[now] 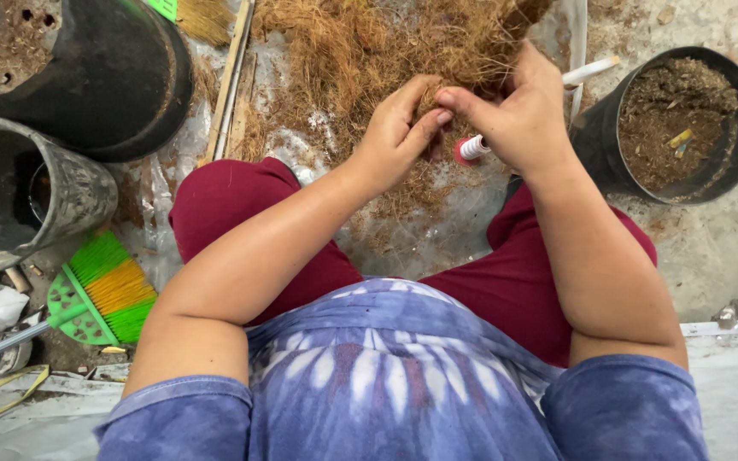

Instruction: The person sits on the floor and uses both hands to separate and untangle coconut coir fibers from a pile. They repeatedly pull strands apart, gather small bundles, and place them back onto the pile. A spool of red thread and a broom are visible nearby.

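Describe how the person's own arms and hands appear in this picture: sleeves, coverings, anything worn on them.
Both forearms are bare from the short sleeves down. The short blue-purple tie-dye fabric sleeves end at the upper arms. The left hand and right hand wear no gloves; no rings, watch or bracelets show on them.

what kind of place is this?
Probably an outdoor potting or nursery work area: a heap of brown coconut-like fibre on plastic sheeting, a black plastic pot of soil, and large black tubs on rough concrete.
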Demonstrator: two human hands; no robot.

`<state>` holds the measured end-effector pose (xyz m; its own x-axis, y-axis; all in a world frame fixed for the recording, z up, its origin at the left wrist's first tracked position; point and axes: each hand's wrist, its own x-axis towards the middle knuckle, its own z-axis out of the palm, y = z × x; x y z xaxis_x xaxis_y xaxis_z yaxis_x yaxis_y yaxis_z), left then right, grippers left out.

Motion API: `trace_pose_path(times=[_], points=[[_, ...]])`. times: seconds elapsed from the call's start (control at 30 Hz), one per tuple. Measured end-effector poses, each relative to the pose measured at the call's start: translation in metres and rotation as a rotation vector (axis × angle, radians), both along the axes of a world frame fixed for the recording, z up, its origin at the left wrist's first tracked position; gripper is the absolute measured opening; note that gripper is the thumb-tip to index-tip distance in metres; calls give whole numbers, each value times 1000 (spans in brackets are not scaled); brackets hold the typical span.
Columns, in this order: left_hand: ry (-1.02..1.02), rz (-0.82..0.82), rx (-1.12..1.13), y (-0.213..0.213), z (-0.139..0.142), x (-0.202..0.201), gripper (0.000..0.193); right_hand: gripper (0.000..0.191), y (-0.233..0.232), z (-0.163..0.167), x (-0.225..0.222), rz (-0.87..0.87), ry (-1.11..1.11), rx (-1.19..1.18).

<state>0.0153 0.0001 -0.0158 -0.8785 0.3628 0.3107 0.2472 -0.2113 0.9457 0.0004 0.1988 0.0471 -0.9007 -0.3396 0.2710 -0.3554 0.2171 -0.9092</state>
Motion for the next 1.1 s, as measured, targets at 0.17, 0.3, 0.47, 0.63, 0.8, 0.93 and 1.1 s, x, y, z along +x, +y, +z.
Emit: trace_pose_path(times=[0.17,0.3,0.47,0.63,0.8,0.93,1.1], points=[[-79,47,68,3,-8,1,27,50,-2,13,4,39,-82,78],[-186,-25,248,6,-12,1,36,53,-2,22,6,157,-476,-138],[-383,-134,431,4,-4,2,42,40,1,27,3,130,-604,-45],[-573,-349,502,-5,-1,-2,47,53,9,23,0,285,-510,-235],[-655,-617,478,-13,-14,-13,56,57,7,9,-4,270,-398,-139],[-562,-493,376,-5,-24,-13,45,48,11,10,3,160,-390,-13],[-280,-268,275,4,-21,-6,47,35,-1,12,5,79,-202,64]])
